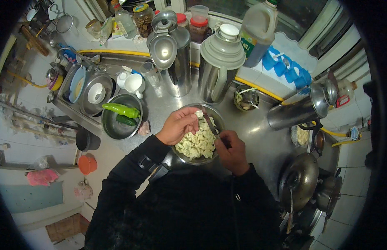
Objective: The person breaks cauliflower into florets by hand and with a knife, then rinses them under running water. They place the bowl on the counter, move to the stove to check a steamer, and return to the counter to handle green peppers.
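My left hand (180, 125) pinches a small white piece of cauliflower (199, 114) between thumb and fingers. In my right hand (232, 151) is the handle of a knife, its blade (209, 121) slanting up and left toward that piece. Whether the blade touches the piece, I cannot tell. Both hands are above a round metal bowl (221, 116) holding many cut cauliflower florets (196, 144). My hands and the knife cover parts of the bowl's rim.
Left of my hands, a metal basin (141, 106) holds a long green pepper (121, 110) and a cucumber piece (126, 120). A pinkish lump (144, 128) lies beside it. Two metal thermos flasks (177, 78) (216, 79) stand behind the bowl. A wok (299, 181) is at right.
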Demonstrator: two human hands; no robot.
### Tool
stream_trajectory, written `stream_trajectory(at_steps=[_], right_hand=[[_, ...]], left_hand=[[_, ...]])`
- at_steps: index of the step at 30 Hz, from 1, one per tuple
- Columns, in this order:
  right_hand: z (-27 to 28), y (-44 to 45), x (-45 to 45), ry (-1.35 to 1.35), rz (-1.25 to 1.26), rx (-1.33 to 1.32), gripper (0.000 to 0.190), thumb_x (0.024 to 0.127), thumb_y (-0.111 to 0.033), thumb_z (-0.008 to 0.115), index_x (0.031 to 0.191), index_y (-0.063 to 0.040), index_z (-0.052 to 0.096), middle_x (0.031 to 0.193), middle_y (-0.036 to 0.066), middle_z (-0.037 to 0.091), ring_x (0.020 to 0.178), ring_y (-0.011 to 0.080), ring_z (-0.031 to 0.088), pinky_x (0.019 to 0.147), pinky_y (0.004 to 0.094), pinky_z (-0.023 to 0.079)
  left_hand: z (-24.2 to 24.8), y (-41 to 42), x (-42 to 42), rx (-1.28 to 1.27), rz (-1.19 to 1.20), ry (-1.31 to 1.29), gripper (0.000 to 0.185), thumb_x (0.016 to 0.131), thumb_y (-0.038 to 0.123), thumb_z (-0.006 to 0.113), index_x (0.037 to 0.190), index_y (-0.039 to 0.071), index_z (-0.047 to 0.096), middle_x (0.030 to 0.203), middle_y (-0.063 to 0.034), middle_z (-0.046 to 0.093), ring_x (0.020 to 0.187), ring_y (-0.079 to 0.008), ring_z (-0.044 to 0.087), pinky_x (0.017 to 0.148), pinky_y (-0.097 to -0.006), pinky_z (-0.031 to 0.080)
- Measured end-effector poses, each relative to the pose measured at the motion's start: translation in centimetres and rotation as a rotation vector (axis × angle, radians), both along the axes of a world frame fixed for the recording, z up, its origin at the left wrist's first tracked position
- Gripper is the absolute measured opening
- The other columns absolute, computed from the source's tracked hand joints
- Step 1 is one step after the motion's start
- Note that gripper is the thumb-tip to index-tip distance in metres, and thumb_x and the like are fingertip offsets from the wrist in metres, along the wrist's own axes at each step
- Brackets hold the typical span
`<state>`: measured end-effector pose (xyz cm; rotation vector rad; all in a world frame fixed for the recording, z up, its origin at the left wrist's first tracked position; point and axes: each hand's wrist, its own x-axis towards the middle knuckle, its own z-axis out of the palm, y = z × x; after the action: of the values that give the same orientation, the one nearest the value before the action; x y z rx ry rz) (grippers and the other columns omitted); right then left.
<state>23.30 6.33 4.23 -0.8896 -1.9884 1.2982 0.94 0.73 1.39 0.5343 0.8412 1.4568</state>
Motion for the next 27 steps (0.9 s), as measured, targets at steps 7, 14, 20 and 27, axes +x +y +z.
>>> stream_trajectory(at_steps=[7,14,20,27], right_hand=[[-0.2,-0.1,0.0,0.070,-0.017,-0.017,0.018,0.087,-0.014,0.066,0.098,-0.003,0.058,0.068,0.008,0.059,0.059,0.0131,0.056,0.057,0.0298,0.047],[-0.9,-0.1,-0.3,0.082,-0.023,-0.070,0.016,0.088,-0.013,0.065,0.099,-0.003,0.058,0.068,0.005,0.059,0.059,0.0100,0.054,0.056,0.0284,0.045],[-1.1,-0.3,-0.2,0.120,-0.031,-0.111,0.019,0.089,-0.013,0.065,0.102,-0.002,0.057,0.070,0.007,0.062,0.060,0.0108,0.056,0.057,0.0287,0.047],[-1.0,-0.3,-0.2,0.070,-0.019,-0.104,0.019,0.088,-0.013,0.065,0.102,-0.003,0.057,0.071,0.009,0.063,0.061,0.0125,0.059,0.058,0.0296,0.048]], left_hand=[[0.6,-0.1,0.4,-0.035,-0.006,-0.009,0.028,0.103,0.022,0.045,0.101,-0.001,0.061,0.079,-0.0085,0.063,0.067,-0.0149,0.062,0.064,-0.0270,0.050],[0.5,-0.1,1.5,-0.020,0.068,0.322,0.035,0.103,0.030,0.045,0.094,0.000,0.060,0.077,-0.0053,0.061,0.065,-0.0125,0.056,0.065,-0.0260,0.047],[0.7,-0.1,1.9,0.040,0.151,0.485,0.035,0.103,0.028,0.047,0.088,0.000,0.061,0.075,-0.0031,0.060,0.067,-0.0093,0.054,0.066,-0.0237,0.045],[1.4,-0.2,2.7,0.027,0.272,0.551,0.028,0.101,0.023,0.053,0.092,-0.001,0.062,0.075,-0.0012,0.059,0.068,-0.0075,0.053,0.065,-0.0228,0.045]])
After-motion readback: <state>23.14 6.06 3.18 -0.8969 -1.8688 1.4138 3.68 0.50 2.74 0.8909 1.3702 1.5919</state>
